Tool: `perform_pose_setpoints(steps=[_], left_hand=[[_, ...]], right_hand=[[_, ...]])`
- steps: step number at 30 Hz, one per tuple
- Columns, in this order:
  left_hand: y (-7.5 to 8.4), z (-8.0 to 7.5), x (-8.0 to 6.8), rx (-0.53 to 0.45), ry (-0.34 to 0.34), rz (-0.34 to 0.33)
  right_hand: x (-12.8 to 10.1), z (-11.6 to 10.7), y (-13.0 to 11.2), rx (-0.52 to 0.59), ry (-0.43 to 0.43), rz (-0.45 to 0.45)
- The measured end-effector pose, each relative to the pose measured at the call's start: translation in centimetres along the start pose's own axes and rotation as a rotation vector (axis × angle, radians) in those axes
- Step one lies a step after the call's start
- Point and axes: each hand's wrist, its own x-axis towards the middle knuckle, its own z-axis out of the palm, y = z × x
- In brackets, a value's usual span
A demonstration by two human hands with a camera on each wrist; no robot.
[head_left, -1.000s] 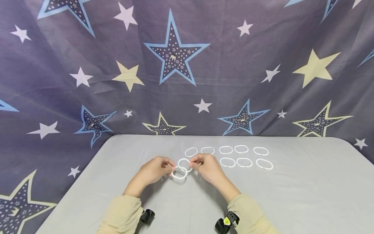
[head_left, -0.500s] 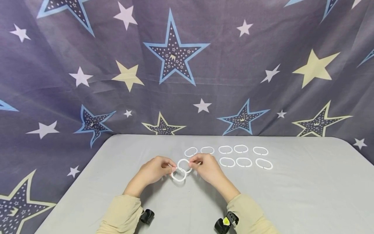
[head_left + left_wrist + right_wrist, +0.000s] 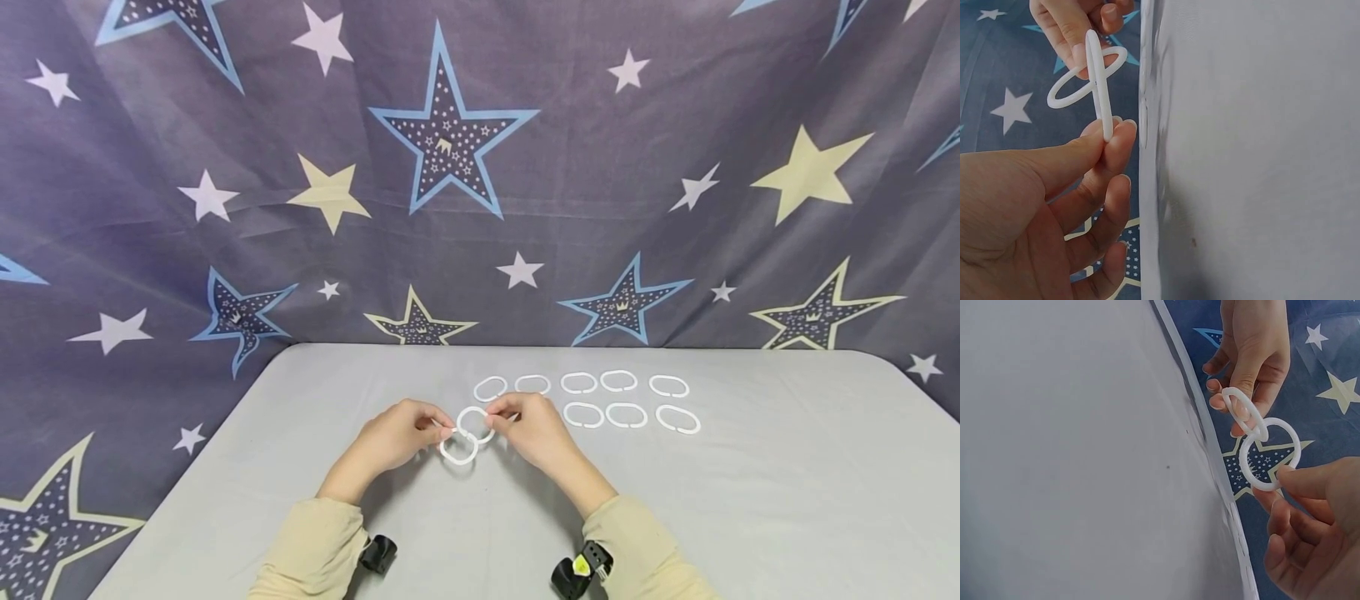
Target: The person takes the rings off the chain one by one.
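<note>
From the head view, our left hand [image 3: 397, 437] pinches the near ring [image 3: 459, 451] and our right hand [image 3: 532, 429] the far ring [image 3: 475, 423], interlinked above the surface [image 3: 750, 500], left of the spare rings [image 3: 626, 400]. Left wrist: fingers [image 3: 1110, 140] grip the rim edge-on. Right wrist: fingers [image 3: 1291, 478] clamp theirs; we judge steady, light grips best.

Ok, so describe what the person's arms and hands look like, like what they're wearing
Both hands, the left hand and the right hand, are bare, with no gloves. The forearms wear long beige sleeves. At each wrist sits a black strapped device; the right one carries a small yellow mark.
</note>
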Motion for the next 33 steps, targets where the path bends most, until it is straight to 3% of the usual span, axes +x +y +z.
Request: perform_pose_setpoints(steps=[20,33], left_hand=[[0.30,0.05,-0.04,0.013,0.009,-0.011],[0.10,0.00,-0.05,0.024,-0.004,0.067]], right_hand=[[0.00,-0.06,0.10,-0.067,0.016,-0.002],[-0.11,0.01,0.21,-0.082,0.023,-0.010]])
